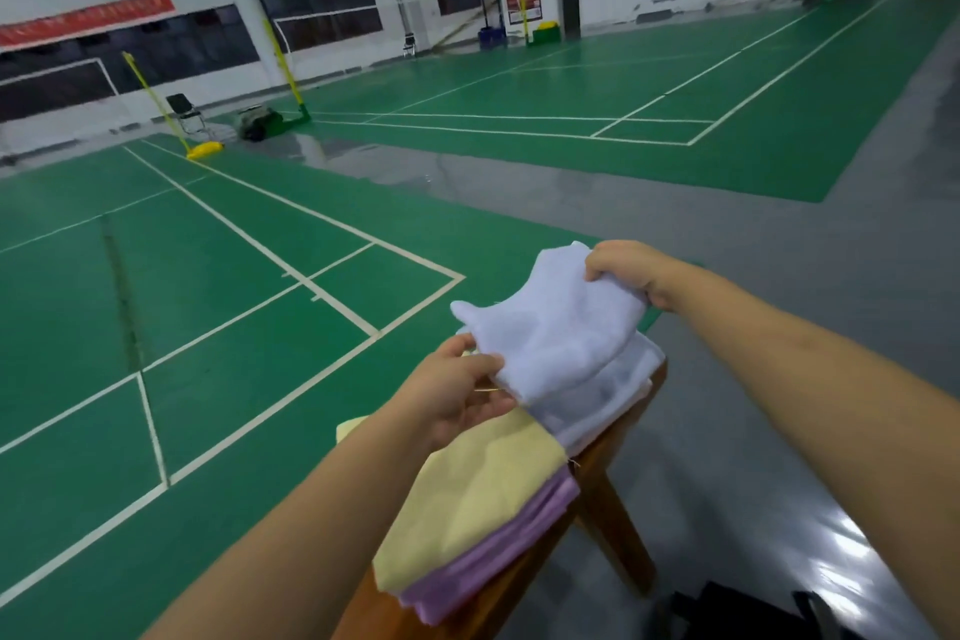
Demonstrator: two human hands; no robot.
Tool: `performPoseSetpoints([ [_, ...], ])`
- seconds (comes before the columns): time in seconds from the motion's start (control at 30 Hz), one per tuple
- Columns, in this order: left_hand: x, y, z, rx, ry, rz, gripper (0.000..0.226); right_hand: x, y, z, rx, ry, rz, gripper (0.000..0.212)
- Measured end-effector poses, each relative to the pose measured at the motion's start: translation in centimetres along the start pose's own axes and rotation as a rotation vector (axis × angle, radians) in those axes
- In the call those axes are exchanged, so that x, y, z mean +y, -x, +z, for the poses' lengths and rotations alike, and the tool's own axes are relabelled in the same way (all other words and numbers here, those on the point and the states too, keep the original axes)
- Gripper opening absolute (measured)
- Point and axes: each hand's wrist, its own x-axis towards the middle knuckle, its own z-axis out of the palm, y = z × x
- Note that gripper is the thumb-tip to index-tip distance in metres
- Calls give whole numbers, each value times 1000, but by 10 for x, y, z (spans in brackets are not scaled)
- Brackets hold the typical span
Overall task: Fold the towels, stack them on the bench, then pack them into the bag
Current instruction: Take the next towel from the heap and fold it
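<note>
While a yellow towel (470, 499) is lying on a purple towel (493, 561) at the wooden bench's (602, 494) near end, the left hand (457, 398) is pinching the white towel's (561, 343) near edge and the right hand (626, 273) is gripping its far corner, lifting it above the bench's far end beside open green court floor (208, 327).

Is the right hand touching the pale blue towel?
Touching. The head view shows the right hand gripping the far edge of the pale blue towel, fingers curled into the cloth.

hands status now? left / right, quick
Left hand: pinching the near edge of the pale lavender terry towel.
Right hand: gripping the far corner of the same towel, lifted above the wooden bench.
</note>
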Motion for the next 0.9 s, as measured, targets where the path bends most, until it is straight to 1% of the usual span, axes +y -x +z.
performPoseSetpoints([
  [0.1,2,-17,9,-1,-42,-1,21,9,-15,-10,16,-29,20,19],
  [0.17,1,-24,13,3,-121,-39,17,21,-21,-14,-15,40,53,10],
  [0.2,0,-26,13,5,-172,-68,14,31,-24,-15,-44,151,73,13],
  [0.27,1,-28,9,23,-257,-98,6,49,-26,-12,-102,418,116,28],
  [0.3,2,-28,4,43,-272,-96,3,56,-25,-9,-113,518,128,31],
  [0.33,3,-28,-2,64,-272,-86,6,61,-26,-7,-111,591,128,32],
  [0.4,4,-23,-15,98,-243,-53,12,63,-24,-1,-49,694,99,35],
  [0.47,2,-10,-26,109,-163,-27,17,56,-17,6,86,775,3,41],
  [0.5,0,-2,-31,107,-106,-17,17,50,-11,10,141,771,-57,44],
  [0.57,-11,22,-48,113,3,4,15,34,11,35,177,664,-223,47],
  [0.67,-38,61,-76,157,118,32,16,5,67,85,111,541,-481,46],
  [0.77,-71,105,-106,263,203,83,21,-15,130,146,-59,404,-614,43],
  [0.9,-122,171,-157,438,322,158,20,-25,200,230,-315,281,-675,39],
])
